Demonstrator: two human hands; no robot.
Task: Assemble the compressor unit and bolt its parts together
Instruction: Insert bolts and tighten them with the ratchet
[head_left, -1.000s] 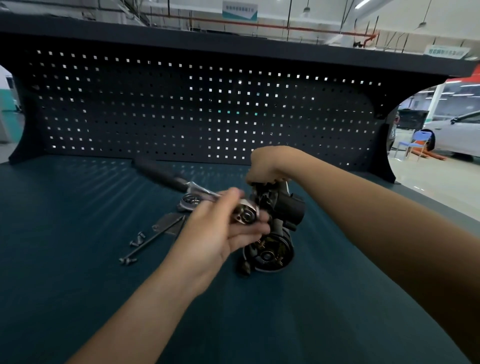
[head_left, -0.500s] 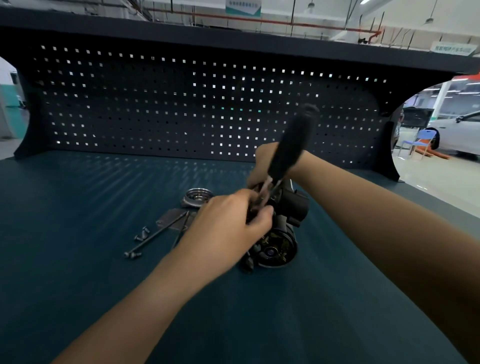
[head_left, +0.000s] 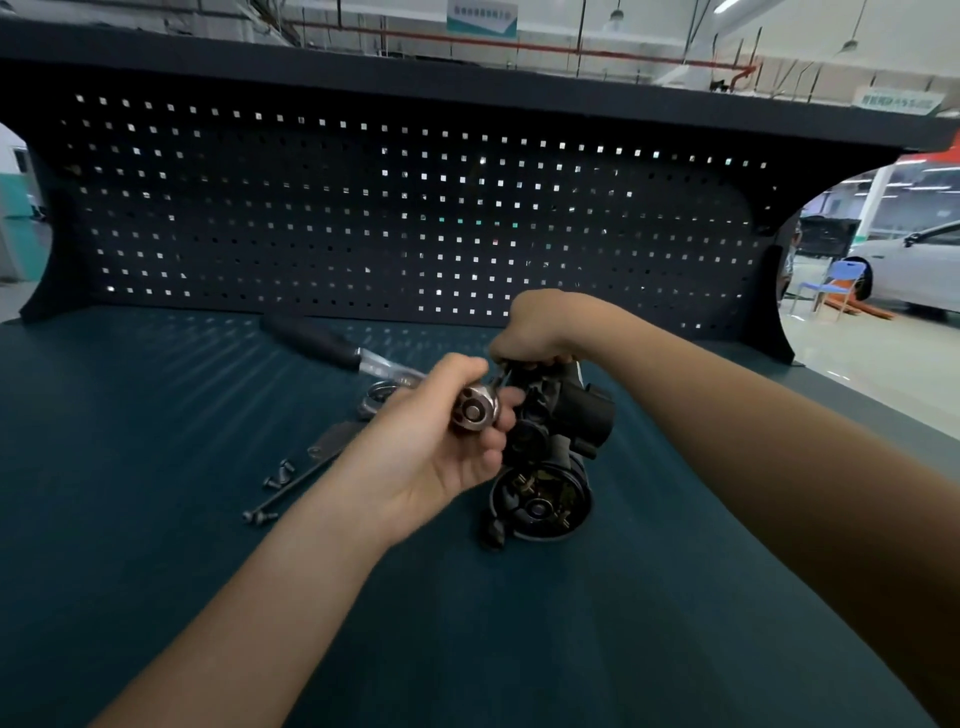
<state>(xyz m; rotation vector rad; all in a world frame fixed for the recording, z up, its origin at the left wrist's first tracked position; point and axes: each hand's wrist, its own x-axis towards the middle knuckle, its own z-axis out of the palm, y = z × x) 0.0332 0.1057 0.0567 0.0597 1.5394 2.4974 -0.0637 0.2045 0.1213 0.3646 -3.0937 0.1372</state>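
Swung down to the left from upright, the ratchet wrench (head_left: 332, 345) now points its black handle out over the bench (head_left: 156, 545).
The left hand (head_left: 431, 452) grips the wrench's round head, fingers (head_left: 496, 447) curled round it, right against the compressor unit (head_left: 550, 499), which rests mid-bench with its open round end facing the camera. The right hand (head_left: 535, 330) clenches the unit's top. To the left lie a long bolt (head_left: 291, 491), short bolts (head_left: 278, 474), a flat plate (head_left: 332, 441) and a metal ring (head_left: 379, 395).
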